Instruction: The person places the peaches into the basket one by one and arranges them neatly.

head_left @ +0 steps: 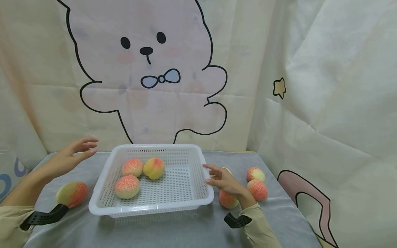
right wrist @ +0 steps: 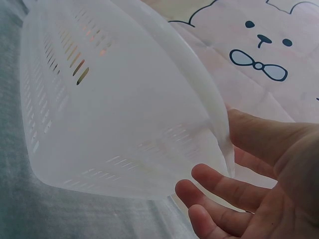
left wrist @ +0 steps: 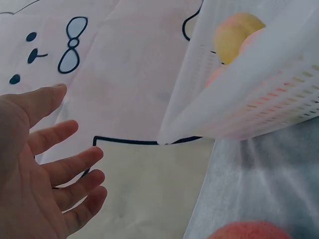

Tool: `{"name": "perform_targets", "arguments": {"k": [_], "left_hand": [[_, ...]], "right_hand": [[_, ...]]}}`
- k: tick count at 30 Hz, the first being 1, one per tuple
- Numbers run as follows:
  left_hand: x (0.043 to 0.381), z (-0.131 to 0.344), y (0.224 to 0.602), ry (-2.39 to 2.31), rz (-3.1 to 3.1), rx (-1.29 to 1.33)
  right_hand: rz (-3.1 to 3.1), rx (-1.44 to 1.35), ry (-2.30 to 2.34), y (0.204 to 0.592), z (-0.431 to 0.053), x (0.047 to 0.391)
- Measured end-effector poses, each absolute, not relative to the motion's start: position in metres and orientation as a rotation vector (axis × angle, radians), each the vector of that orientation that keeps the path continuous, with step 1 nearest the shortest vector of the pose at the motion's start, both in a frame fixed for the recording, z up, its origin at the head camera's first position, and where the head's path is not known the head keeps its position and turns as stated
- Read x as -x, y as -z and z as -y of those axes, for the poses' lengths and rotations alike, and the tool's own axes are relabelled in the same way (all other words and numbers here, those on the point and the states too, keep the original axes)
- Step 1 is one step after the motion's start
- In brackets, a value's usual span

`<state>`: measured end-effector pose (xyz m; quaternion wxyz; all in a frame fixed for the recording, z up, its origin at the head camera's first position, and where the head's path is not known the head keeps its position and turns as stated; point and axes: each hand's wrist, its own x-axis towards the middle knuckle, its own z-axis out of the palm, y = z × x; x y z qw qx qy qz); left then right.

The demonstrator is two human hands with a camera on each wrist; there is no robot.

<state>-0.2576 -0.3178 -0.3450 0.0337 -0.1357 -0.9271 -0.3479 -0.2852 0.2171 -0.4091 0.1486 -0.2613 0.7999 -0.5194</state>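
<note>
Three peaches (head_left: 132,167) lie toward the left in a white plastic basket (head_left: 151,209) with slotted sides. My right hand (head_left: 227,182) is at the basket's right rim, its thumb and fingertips right at the edge and the fingers loosely spread. In the right wrist view, the basket wall (right wrist: 124,114) fills the space before the thumb and fingers. Off to the basket's left, my left hand (head_left: 66,159) hovers in the air with spread fingers and holds nothing. Below it a yellow-and-red peach (head_left: 72,194) lies on the table.
Right of the basket lie several peaches (head_left: 257,190), one partly hidden behind my right hand. A grey cloth (head_left: 155,230) covers the table. Behind the table hangs a backdrop (head_left: 173,113) with a cartoon bear, and another curtain (head_left: 325,113) hangs to the right.
</note>
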Motion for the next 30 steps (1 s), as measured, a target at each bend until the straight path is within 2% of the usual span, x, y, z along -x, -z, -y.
{"name": "perform_targets", "arguments": {"k": [16,23,30], "left_hand": [[0.240,0.355,0.383,1.160,2.746,0.244],[0.235,0.370,0.411,1.220,2.659,0.259],[0.233,0.377,0.420,1.268,2.589,0.277]], "right_hand": [[-2.285,0.744,1.494,0.409,-0.217,0.285],[-2.278,0.721,1.499,0.410,-0.215,0.285],[-2.282,0.739,1.509,0.409,-0.216,0.285]]}}
